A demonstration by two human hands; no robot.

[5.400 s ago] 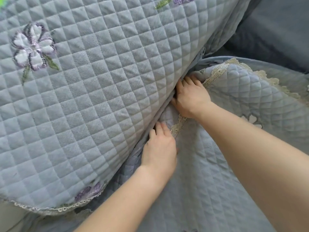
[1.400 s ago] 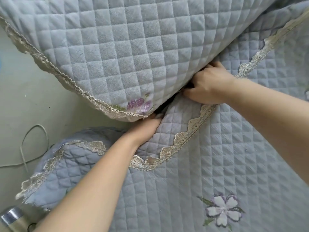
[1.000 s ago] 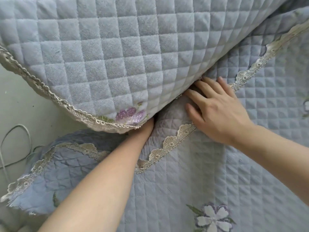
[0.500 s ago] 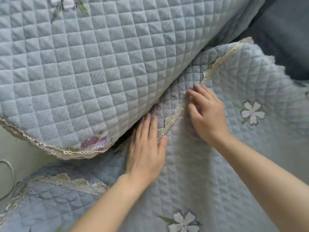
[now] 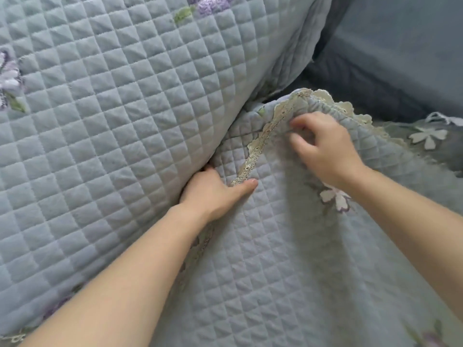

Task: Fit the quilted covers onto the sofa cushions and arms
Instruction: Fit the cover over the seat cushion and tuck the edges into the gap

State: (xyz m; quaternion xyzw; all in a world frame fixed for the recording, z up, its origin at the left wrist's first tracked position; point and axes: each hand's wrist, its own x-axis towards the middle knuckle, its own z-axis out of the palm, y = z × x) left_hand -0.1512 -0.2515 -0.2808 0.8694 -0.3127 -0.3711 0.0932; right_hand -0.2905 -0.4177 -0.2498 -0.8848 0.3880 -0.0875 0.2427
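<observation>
Left hand (image 5: 215,189) is flat, fingers shoved into the gap between arm cover (image 5: 112,134) and seat cover (image 5: 275,259). Tips hidden; thumb stretched out on the seat cover, touching the lace trim (image 5: 260,144). Right hand (image 5: 325,151) sits on the seat cover's raised back corner with fingers curled. It's blurred, so can't tell if it pinches cloth. Bare dark sofa (image 5: 400,58) lies beyond that corner, top right. White stitched flower (image 5: 428,137) near the lace edge.

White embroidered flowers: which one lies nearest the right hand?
The white flower at the wrist of the right hand, partly hidden by it. The other white flower lies uncovered farther right, past the lace edge.
</observation>
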